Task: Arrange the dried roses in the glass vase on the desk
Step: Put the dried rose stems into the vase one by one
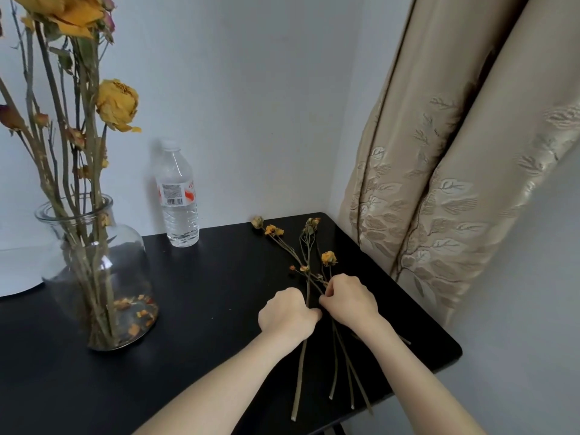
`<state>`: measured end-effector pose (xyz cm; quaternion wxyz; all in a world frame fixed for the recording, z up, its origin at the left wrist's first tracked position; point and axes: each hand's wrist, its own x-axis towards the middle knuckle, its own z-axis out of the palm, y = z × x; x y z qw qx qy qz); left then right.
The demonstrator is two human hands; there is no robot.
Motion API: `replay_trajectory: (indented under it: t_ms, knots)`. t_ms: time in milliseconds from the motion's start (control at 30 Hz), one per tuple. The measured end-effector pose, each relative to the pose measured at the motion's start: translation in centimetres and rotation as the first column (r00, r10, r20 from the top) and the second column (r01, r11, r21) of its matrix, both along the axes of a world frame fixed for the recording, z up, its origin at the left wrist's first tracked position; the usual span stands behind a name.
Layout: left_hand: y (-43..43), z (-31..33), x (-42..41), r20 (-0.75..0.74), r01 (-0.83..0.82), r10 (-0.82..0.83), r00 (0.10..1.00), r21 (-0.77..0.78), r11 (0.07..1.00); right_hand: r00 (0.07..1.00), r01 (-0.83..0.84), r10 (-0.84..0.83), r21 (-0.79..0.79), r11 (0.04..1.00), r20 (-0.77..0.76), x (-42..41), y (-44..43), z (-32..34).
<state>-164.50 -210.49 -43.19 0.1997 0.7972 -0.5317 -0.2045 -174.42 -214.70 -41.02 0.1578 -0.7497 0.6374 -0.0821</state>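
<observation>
A round glass vase (125, 255) stands at the left of the black desk (204, 293) and holds several tall dried roses (116, 103), with fallen petals at its bottom. Several more dried roses (309, 246) lie in a loose bundle near the desk's right corner, their yellow heads pointing away from me. My left hand (287, 312) and my right hand (350, 301) sit side by side on the middle of this bundle, fingers curled around the stems. The stem ends stick out below my hands toward the front edge.
A clear plastic water bottle (178, 196) stands against the white wall behind the vase. A beige patterned curtain (439, 183) hangs close to the desk's right edge. A white object (15, 271) lies at the far left.
</observation>
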Motion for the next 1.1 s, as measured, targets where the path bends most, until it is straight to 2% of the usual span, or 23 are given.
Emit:
replay_trajectory:
  t_ms: [267,567,767,933,1100]
  knots:
    - [0.5,0.4,1.4,-0.083,0.046,-0.047,0.995,-0.014,0.999,0.999,0.044,-0.043,-0.045,0.998,0.025,-0.4,-0.2,-0.1]
    - [1.3,1.0,3.1,-0.139,0.032,-0.052,0.989,-0.137,0.99,0.992,0.074,-0.059,-0.129,0.989,0.114,-0.3,-0.6,-0.7]
    - [2.0,1.1,4.0,-0.197,-0.016,-0.03,0.98,-0.231,0.973,0.937,0.072,-0.037,-0.089,0.993,0.347,0.0,-1.2,-0.1]
    - [2.3,1.3,4.9,-0.202,-0.059,0.002,0.979,-0.273,0.96,0.887,0.069,-0.02,-0.09,0.994,0.461,0.2,-1.3,0.9]
    - [2.9,1.5,6.1,-0.259,-0.094,0.011,0.966,-0.312,0.945,0.782,0.077,-0.011,-0.079,0.994,0.623,1.0,-0.8,2.3]
